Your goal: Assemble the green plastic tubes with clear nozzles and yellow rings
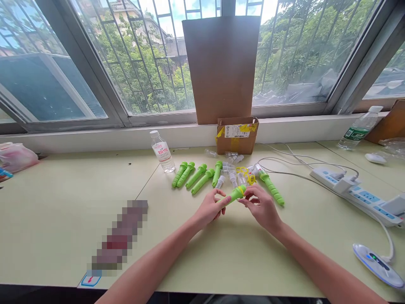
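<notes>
While the left hand's grip [211, 207] clasped a green tube [234, 195], the right hand's grip [261, 206] pinched its yellow-ringed end [242, 190]

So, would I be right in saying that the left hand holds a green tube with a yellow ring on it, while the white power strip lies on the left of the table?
Not quite: the head view shows the white power strip on the right of the table, not the left. The left hand does hold a green tube with a yellow ring on it.
</notes>
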`<state>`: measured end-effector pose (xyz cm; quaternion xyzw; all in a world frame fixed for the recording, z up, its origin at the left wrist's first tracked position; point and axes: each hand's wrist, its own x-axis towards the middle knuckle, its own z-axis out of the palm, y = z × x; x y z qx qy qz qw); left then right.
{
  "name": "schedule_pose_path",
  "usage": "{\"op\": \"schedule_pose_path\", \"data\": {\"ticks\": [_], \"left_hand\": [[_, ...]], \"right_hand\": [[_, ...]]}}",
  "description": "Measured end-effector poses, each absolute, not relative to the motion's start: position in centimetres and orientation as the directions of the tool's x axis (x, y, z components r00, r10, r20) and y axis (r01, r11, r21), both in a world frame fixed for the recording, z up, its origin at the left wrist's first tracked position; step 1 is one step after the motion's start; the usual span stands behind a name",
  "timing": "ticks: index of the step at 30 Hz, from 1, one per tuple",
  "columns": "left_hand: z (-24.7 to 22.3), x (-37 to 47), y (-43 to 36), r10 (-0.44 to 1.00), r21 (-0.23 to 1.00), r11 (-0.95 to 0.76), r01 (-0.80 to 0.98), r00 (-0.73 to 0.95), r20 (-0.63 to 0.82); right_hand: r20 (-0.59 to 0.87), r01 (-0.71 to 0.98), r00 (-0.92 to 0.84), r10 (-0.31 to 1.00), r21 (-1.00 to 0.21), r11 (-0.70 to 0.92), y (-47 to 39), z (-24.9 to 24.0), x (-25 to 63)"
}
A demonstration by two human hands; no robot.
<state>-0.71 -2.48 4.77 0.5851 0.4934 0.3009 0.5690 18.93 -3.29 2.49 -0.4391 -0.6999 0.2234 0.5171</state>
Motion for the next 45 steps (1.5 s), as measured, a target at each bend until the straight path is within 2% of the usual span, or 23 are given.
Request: {"op": "schedule_pose_path", "data": {"ticks": [4, 10, 13, 17, 23, 31, 35, 41, 45], "left_hand": [[5.1, -0.8, -2.7, 0.930, 0.964, 0.108, 0.241, 0.319, -0.183], [4.9, -0.6, -2.7, 0.863, 0.953, 0.217, 0.211, 0.414, -0.288], [4.6, -0.7, -2.5, 0.850, 0.950, 0.213, 0.229, 0.437, -0.296], [4.5, -0.6, -2.5, 0.896, 0.948, 0.123, 0.292, 0.377, -0.233], [4.6, 0.0, -3.3, 0.937, 0.919, -0.110, 0.378, 0.348, -0.031], [3.9, -0.3, -3.0, 0.903, 0.940, -0.038, 0.338, 0.416, -0.113], [4.4, -0.4, -3.0, 0.875, 0.942, -0.021, 0.334, 0.462, -0.144], [4.9, -0.4, -3.1, 0.911, 0.947, 0.028, 0.320, 0.382, -0.156], [4.6, -0.4, -3.0, 0.908, 0.958, 0.024, 0.287, 0.396, -0.141]], "right_hand": [[0.538, 0.376, -0.075, 0.840, -0.765, 0.523, -3.3, 2.4, 18.9], [0.487, 0.371, -0.133, 0.863, -0.783, 0.499, -3.2, 2.4, 18.9], [0.492, 0.377, -0.118, 0.862, -0.781, 0.498, -3.2, 2.1, 19.0], [0.500, 0.352, -0.144, 0.854, -0.781, 0.517, -3.2, 1.8, 18.9], [0.522, 0.379, -0.157, 0.838, -0.752, 0.539, -3.4, 1.9, 18.7], [0.463, 0.407, -0.208, 0.862, -0.760, 0.507, -3.2, 2.3, 18.7], [0.491, 0.398, -0.196, 0.849, -0.751, 0.526, -3.2, 2.3, 18.8], [0.546, 0.385, -0.173, 0.820, -0.728, 0.567, -3.5, 2.6, 18.7], [0.515, 0.373, -0.180, 0.838, -0.753, 0.542, -3.5, 2.7, 18.6]]}}
